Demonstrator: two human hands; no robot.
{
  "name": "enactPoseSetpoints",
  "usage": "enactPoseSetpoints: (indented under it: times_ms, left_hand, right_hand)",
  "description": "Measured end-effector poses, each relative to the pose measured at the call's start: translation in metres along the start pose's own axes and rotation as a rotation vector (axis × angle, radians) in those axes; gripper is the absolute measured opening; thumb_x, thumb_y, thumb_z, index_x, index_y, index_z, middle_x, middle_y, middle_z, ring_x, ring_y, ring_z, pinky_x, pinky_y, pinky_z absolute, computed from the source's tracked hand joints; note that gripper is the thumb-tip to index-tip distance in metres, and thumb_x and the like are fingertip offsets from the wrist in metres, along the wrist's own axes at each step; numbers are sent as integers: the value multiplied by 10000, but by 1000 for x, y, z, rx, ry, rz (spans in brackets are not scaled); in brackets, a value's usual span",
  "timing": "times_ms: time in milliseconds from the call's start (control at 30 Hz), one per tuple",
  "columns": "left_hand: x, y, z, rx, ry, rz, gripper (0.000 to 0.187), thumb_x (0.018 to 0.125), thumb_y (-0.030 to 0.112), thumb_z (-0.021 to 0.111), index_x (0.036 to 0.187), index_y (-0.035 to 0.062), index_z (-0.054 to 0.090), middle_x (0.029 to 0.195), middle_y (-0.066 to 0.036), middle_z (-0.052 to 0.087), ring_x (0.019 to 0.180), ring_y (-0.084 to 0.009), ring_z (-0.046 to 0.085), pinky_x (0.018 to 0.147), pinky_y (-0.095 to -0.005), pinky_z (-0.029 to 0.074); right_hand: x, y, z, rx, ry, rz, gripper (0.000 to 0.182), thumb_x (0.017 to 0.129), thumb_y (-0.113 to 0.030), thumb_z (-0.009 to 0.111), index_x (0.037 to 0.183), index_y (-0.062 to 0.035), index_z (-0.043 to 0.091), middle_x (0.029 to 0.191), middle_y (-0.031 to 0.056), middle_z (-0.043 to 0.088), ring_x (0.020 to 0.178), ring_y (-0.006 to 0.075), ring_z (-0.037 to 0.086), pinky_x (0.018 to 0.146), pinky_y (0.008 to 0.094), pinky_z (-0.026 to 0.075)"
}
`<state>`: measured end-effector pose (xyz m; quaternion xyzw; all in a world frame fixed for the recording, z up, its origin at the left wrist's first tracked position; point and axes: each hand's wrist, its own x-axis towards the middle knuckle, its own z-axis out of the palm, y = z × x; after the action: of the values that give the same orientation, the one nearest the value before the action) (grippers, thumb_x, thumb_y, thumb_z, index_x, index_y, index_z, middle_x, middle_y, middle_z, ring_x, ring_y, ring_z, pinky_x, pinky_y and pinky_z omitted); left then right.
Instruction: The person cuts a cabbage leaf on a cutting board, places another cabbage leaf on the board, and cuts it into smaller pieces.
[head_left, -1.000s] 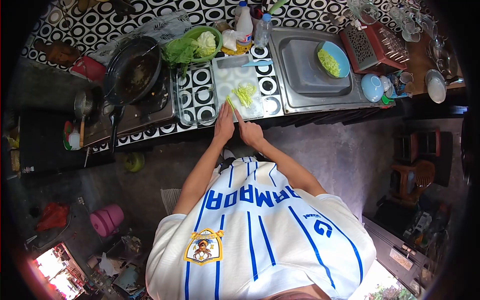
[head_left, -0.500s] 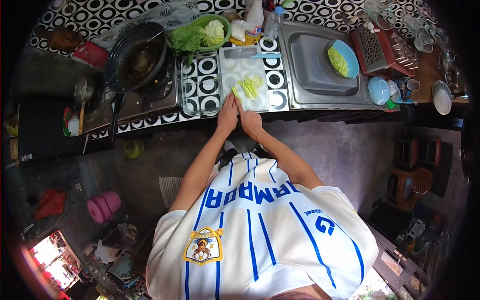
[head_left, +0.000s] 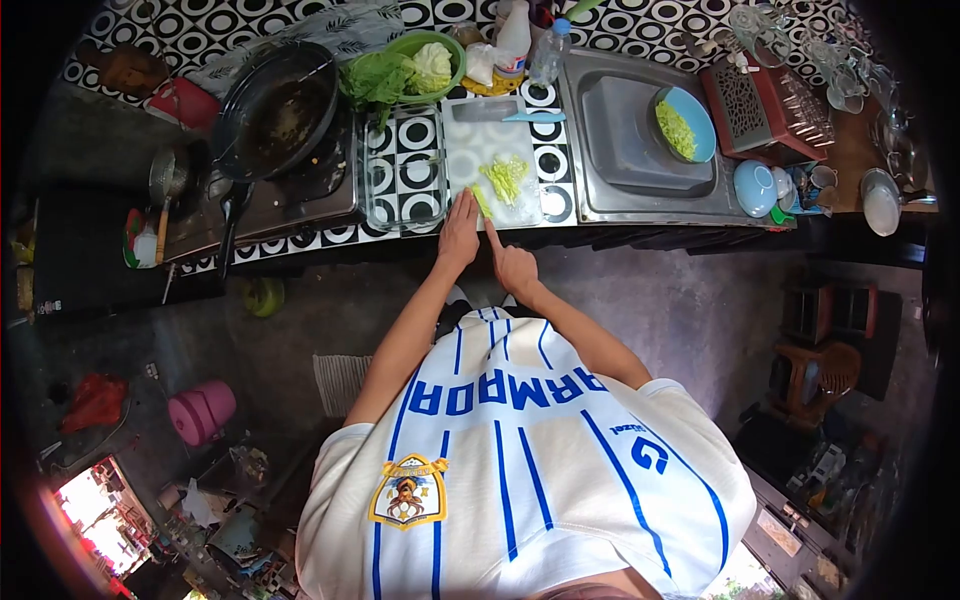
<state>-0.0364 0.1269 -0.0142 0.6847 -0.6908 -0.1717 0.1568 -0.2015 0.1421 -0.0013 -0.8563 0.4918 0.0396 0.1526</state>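
Note:
My left hand [head_left: 459,232] lies at the near edge of the white cutting board [head_left: 463,150], fingers close together and pressed onto a light green vegetable strip [head_left: 481,201]. Just right of it, my right hand [head_left: 515,264] has its index finger stretched toward the board while its other fingers are curled; whatever they may hold is hidden. A small heap of cut green strips [head_left: 503,178] sits on the board beyond both hands. Across the board's far edge lies a knife with a light blue handle [head_left: 535,117].
A clear glass dish [head_left: 405,222] stands left of the board. Behind it, a green basket [head_left: 402,42] holds leafy vegetables. A black wok [head_left: 275,115] sits on the stove. On the right, a blue bowl [head_left: 704,118] with chopped greens rests at the sink [head_left: 600,205].
My right hand has shifted slightly right and nearer to my body, widening the gap between the hands. The left hand stays at the vegetable strip. The view has tilted a little.

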Motion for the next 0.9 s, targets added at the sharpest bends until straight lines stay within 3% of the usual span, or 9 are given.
enactPoseSetpoints:
  times_ms: [133,233,500,767,900]
  left_hand:
    - [2,-6,-1,-68,42,32,568,890,-54,479,1453,-89,418,1591,-231,335,1483,-353,323,1208,-405,318]
    - [1,-10,5,-104,54,19,535,916,-26,461,1449,-66,447,1596,-197,349,1499,-335,298,1214,-387,307]
    - [-5,11,-1,-38,114,11,466,914,22,517,1367,-86,526,1490,-208,472,1409,-370,407,1149,-410,378]
    - [12,6,17,-286,231,-58,492,871,15,598,1345,-100,534,1394,-246,525,1262,-390,507,1108,-428,407]
    - [17,9,20,-424,248,-124,507,870,-26,572,1366,-112,509,1368,-261,525,1145,-371,587,1027,-406,475]
  right_hand:
    - [-20,8,-12,56,-38,-16,824,940,-174,576,1629,-195,126,700,210,690,590,381,682,572,517,565]
    - [-26,17,-22,152,-28,-25,777,977,-202,546,1626,-202,117,708,247,678,602,439,662,591,569,548]
    - [7,52,-41,240,107,191,769,976,-202,539,1620,-208,118,732,271,676,661,462,671,643,596,536]
    - [7,56,-24,211,81,120,754,982,-210,526,1620,-251,124,742,259,685,675,455,679,655,590,546]
    - [5,53,-23,192,51,99,757,982,-208,525,1621,-270,125,733,248,686,657,449,677,643,585,547]
